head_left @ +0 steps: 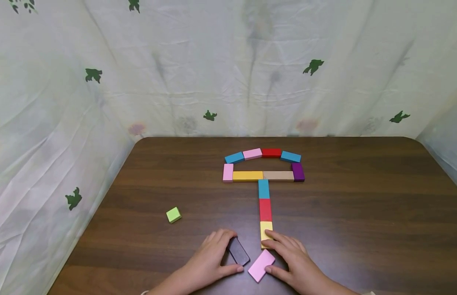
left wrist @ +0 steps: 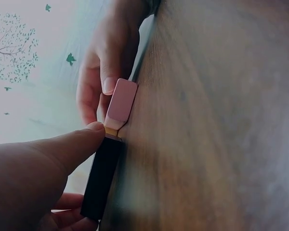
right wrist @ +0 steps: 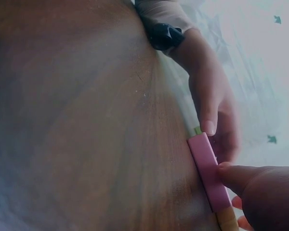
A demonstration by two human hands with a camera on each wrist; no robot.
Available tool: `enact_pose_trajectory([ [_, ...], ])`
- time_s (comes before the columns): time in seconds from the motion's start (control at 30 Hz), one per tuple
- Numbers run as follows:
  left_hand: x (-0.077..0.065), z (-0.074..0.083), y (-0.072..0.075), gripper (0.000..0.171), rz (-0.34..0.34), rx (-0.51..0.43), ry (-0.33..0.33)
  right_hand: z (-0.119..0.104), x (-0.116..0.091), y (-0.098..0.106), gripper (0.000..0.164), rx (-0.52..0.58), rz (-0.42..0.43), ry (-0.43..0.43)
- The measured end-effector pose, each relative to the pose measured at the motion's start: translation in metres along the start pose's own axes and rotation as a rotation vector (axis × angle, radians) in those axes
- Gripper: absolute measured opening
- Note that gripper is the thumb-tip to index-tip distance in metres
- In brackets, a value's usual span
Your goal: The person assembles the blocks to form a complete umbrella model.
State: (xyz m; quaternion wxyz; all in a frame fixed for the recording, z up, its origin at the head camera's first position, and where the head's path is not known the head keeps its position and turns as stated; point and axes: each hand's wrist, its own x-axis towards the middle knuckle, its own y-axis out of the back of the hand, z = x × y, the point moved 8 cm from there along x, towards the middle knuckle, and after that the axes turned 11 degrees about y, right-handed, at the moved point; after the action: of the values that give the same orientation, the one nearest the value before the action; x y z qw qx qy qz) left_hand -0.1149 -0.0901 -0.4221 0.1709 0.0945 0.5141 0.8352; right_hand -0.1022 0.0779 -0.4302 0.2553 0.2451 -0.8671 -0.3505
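My left hand (head_left: pixel 213 256) holds a black block (head_left: pixel 239 251) between the thumb and fingertips, low at the tabletop. To its right lies a pink block (head_left: pixel 262 266), set at a slant. The thumb of my right hand (head_left: pixel 296 260) touches the pink block's edge, while its fingertips rest on a yellow block (head_left: pixel 266 229). That yellow block ends a straight column with a red block (head_left: pixel 265 209) and a blue block (head_left: pixel 263 189) above it. In the left wrist view, the black block (left wrist: pixel 102 178) and pink block (left wrist: pixel 122 100) stand close together.
Beyond the column, a closed outline of several coloured blocks includes a long yellow block (head_left: pixel 248 176), a beige block (head_left: pixel 278 176) and a purple block (head_left: pixel 298 172). A lime green block (head_left: pixel 173 215) lies apart on the left of the brown table (head_left: pixel 361 221). A curtain (head_left: pixel 228 73) hangs behind.
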Motion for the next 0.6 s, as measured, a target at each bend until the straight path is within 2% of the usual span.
enact_pose_trajectory([
  [0.6,-0.0029,0.0081,-0.0018,0.065,0.038,-0.003,-0.108,-0.0014,-0.0004,0.0005,0.045,-0.018,0.027,0.041],
])
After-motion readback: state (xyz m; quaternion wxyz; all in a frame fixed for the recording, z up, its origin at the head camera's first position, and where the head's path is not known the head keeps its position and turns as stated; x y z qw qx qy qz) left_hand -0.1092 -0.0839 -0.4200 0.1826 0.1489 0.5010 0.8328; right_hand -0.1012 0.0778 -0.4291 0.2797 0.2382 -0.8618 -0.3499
